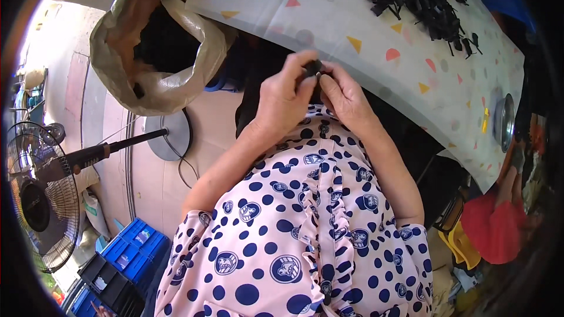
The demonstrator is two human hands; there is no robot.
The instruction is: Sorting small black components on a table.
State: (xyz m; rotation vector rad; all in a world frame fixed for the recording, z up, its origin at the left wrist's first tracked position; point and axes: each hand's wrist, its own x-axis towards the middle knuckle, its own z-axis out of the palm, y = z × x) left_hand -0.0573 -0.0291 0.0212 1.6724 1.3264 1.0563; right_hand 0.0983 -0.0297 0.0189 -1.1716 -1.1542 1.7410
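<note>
My left hand [288, 91] and my right hand [348, 97] meet in front of my chest, close to the near edge of the table. Between their fingertips is a small black piece [312, 68]; its exact kind is too small to make out. The left fingers are curled round it, and the right thumb and forefinger pinch at its right side, where a tiny pale spot shows. A heap of similar-looking small black strip-like pieces [405, 0] lies on the table's far part, with a few strays at its near edge.
A patterned cloth covers the table [376, 76]. On its right stand a metal bowl [504, 122] and a small yellow item [486, 120]. At left are an open woven sack [170, 91] holding black material, a fan [41, 199] and blue crates [135, 246]. Red fabric [492, 229] shows at right.
</note>
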